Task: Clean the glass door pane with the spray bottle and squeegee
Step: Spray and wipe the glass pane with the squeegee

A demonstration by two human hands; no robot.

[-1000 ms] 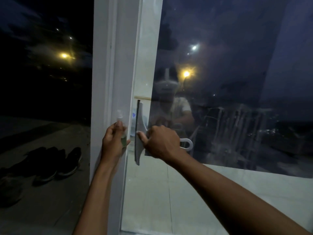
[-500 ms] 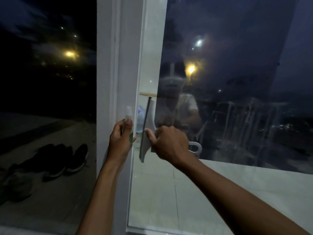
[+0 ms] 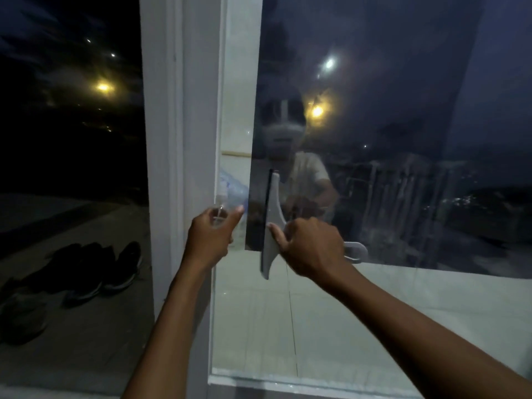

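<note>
Gripping squeegee (image 3: 270, 226) with right hand (image 3: 309, 249), blade upright against glass pane (image 3: 374, 312) near its left edge. Clutching spray bottle (image 3: 230, 203) in left hand (image 3: 208, 240) beside door frame (image 3: 178, 139).

Right hand (image 3: 309, 249) gripping squeegee (image 3: 272, 226) on glass pane (image 3: 403, 139), left hand (image 3: 208, 240) holding spray bottle (image 3: 230, 194)

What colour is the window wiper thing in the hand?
The squeegee in the right hand is light grey with a dark blade edge, seen in the head view.

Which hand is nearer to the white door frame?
Left. The left hand grips the spray bottle right against the door frame's inner edge. The right hand holds the squeegee further right on the glass pane.
</note>
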